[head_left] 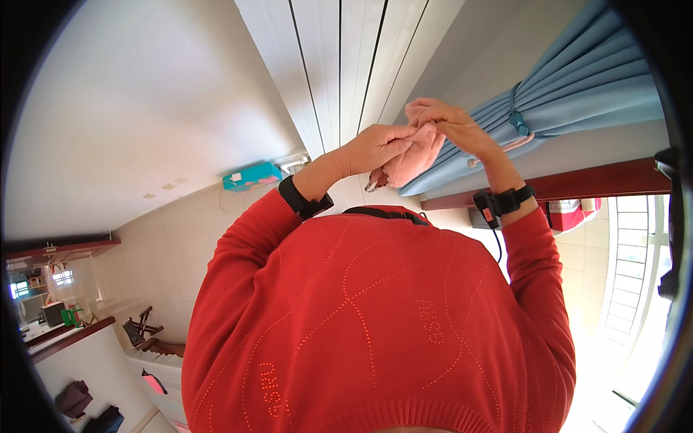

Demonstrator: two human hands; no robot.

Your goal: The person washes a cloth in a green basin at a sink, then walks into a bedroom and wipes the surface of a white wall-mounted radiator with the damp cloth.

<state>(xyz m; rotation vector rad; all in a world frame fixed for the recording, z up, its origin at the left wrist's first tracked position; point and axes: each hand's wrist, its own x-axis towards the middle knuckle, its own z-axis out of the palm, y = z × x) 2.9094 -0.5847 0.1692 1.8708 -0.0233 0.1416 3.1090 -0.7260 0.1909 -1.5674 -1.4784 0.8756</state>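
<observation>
Above my red sweater, both arms reach forward and my hands meet at a pink cloth [413,160]. The cloth is bunched and hangs down between them. My left hand [375,149] is closed, with its thumb and fingers pinching the cloth's left and upper part. From the right, my right hand [453,124] bends over and grips the upper edge, its fingertips close to those of the left. A small dark and pale thing [375,179] shows at the cloth's lower left; I cannot make out what it is. Black bands with small devices sit on both wrists.
White grooved panels [346,58] rise just beyond my hands. A tied blue curtain [570,94] hangs close on the right, above a dark red wooden ledge [599,182]. A teal bag or box [251,175] lies to the left, and a folding stool [142,326] stands farther left.
</observation>
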